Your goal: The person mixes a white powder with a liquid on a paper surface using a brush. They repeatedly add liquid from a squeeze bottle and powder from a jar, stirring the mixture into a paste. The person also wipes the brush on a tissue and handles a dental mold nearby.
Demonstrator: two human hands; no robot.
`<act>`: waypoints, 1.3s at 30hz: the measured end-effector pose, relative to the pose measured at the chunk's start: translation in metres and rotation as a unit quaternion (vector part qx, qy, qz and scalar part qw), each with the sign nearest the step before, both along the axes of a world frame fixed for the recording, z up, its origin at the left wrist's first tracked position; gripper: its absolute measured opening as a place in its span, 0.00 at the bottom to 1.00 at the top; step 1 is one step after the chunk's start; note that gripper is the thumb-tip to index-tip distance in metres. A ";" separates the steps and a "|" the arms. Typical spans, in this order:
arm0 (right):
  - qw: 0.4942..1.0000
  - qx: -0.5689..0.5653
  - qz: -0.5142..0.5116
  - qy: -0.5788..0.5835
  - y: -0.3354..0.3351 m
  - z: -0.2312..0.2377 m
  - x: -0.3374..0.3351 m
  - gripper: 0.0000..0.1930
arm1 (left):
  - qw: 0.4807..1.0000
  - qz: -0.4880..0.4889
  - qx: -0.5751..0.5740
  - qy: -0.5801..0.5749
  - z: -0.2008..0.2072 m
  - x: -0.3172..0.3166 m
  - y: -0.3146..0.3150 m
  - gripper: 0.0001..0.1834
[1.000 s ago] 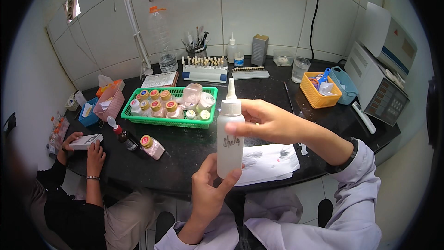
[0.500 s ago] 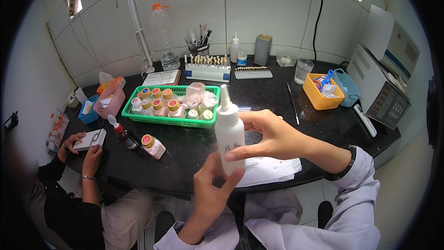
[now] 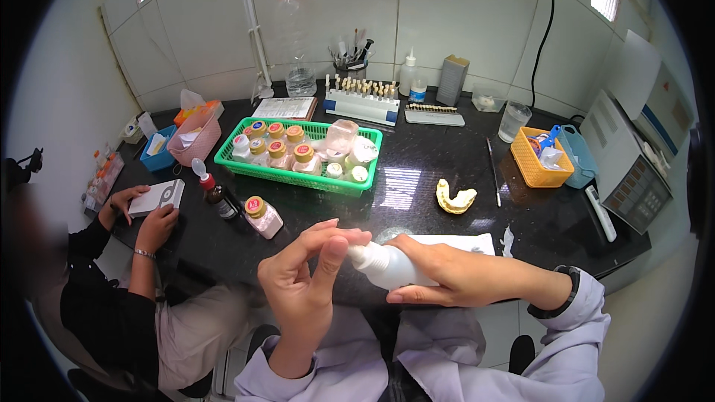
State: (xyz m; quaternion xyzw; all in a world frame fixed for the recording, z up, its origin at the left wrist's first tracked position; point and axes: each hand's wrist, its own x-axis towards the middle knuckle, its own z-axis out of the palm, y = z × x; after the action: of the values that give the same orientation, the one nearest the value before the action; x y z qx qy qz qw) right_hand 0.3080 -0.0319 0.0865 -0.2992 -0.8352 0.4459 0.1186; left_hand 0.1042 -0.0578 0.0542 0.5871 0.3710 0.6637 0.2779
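My right hand (image 3: 465, 275) is wrapped round a white plastic squeeze bottle (image 3: 397, 266), held low over the near edge of the dark table. The bottle lies almost level, its nozzle end pointing left. My left hand (image 3: 302, 279) is at that end, thumb and fingers closing on the nozzle cap, whose tip they hide. Under and behind the right hand is a white paper sheet (image 3: 477, 243). A yellowish horseshoe-shaped dental cast (image 3: 455, 198) sits farther back on the table.
A green basket (image 3: 298, 181) holds several small jars. Left of my hands stand a pink-powder jar (image 3: 264, 217) and a dark dropper bottle (image 3: 220, 199). A co-worker's hands (image 3: 153, 231) hold a white box (image 3: 159, 197). A brush (image 3: 494, 171) and a yellow basket (image 3: 538, 170) are at right.
The bottle has tipped from upright to nearly level, nozzle leftward. My left hand has moved from its base to its nozzle end. The dental cast has come into sight.
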 end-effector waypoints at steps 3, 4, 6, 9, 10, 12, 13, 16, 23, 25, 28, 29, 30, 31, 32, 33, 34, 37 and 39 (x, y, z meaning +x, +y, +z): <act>0.998 -0.059 -0.006 -0.001 -0.007 0.003 -0.003 0.27 | 0.998 0.026 0.051 -0.033 0.000 0.006 0.000 0.13; 0.999 -0.006 -0.034 0.023 -0.011 -0.001 -0.006 0.27 | 0.997 0.033 0.056 -0.038 0.000 0.005 0.000 0.13; 0.988 0.101 -0.089 0.071 -0.021 -0.010 -0.015 0.27 | 0.996 0.047 0.067 -0.046 0.002 0.005 0.001 0.13; 0.944 0.283 -0.156 0.067 -0.029 -0.021 -0.022 0.27 | 0.993 0.058 0.090 -0.046 0.002 0.006 0.001 0.13; 0.950 0.261 -0.156 0.070 -0.031 -0.021 -0.021 0.28 | 0.993 0.057 0.095 -0.049 0.002 0.007 0.001 0.13; 0.960 0.218 -0.157 0.075 -0.036 -0.018 -0.020 0.28 | 0.992 0.054 0.104 -0.056 0.002 0.007 0.003 0.13; 0.976 0.149 -0.131 0.092 -0.036 -0.016 -0.019 0.28 | 0.992 0.049 0.101 -0.063 0.003 0.007 0.001 0.13; 0.990 -0.039 -0.061 0.120 -0.030 -0.007 -0.013 0.30 | 0.992 0.046 0.089 -0.074 0.008 0.006 -0.004 0.15; 0.925 0.313 -0.183 0.110 -0.034 -0.034 -0.025 0.31 | 0.992 0.052 0.087 -0.070 0.005 0.008 -0.003 0.14; 0.890 0.388 -0.219 0.093 -0.036 -0.038 -0.028 0.31 | 0.992 0.063 0.093 -0.061 0.005 0.009 -0.003 0.14; 0.884 0.393 -0.233 0.100 -0.039 -0.043 -0.031 0.31 | 0.993 0.070 0.088 -0.041 0.006 0.008 -0.004 0.13; 0.901 0.357 -0.223 0.108 -0.039 -0.039 -0.031 0.31 | 0.994 0.065 0.076 -0.038 0.009 0.007 -0.004 0.13; 0.916 0.320 -0.213 0.116 -0.039 -0.037 -0.030 0.30 | 0.995 0.061 0.064 -0.036 0.010 0.006 -0.003 0.14; 0.939 0.247 -0.195 0.136 -0.040 -0.038 -0.027 0.29 | 0.998 0.018 0.058 -0.034 0.007 0.004 0.000 0.14; 0.957 0.174 -0.172 0.158 -0.039 -0.040 -0.021 0.28 | 0.998 -0.023 0.055 -0.031 0.002 0.001 0.005 0.15; 0.968 0.099 -0.149 0.178 -0.039 -0.040 -0.016 0.27 | 0.996 -0.063 0.052 -0.028 0.000 0.000 0.008 0.16; 0.975 0.040 -0.129 0.174 -0.038 -0.037 -0.012 0.27 | 0.995 -0.087 0.032 -0.041 0.001 0.002 0.007 0.17; 0.975 -0.126 -0.073 0.166 -0.037 -0.028 -0.005 0.26 | 0.988 -0.131 -0.014 -0.075 0.001 0.007 -0.001 0.20; 0.965 -0.193 -0.045 0.169 -0.036 -0.026 -0.002 0.26 | 0.992 -0.115 0.016 -0.049 -0.004 0.007 0.000 0.20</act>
State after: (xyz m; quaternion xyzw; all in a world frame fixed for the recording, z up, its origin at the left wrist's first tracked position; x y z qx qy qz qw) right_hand 0.3061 -0.0676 0.0603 -0.2738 -0.6866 0.6372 0.2180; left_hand 0.1112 -0.0577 0.0503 0.5972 0.2765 0.6610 0.3604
